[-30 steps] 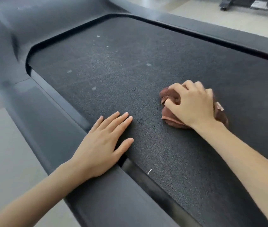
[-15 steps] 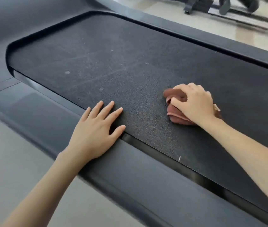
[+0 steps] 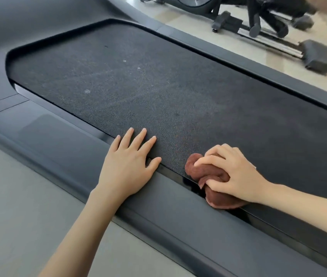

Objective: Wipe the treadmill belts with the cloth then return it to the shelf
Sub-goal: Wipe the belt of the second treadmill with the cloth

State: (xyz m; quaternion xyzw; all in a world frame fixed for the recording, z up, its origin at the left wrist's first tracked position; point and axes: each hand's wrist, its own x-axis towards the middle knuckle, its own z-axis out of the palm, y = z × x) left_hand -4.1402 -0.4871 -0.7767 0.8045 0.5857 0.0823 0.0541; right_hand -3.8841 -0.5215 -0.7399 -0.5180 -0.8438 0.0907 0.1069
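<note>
Both hands are seen from the head camera. Left hand (image 3: 127, 166) is laid flat with fingers spread, across the near side rail (image 3: 74, 154) and the edge of the treadmill belt (image 3: 158, 92). Right hand (image 3: 232, 174) is curled around the bunched brown cloth (image 3: 208, 176), which is pressed against the belt's near edge. Pale specks are scattered on the belt.

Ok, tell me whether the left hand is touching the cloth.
Apart. Head view shows bare belt between the left hand and the cloth the right hand grips.
</note>
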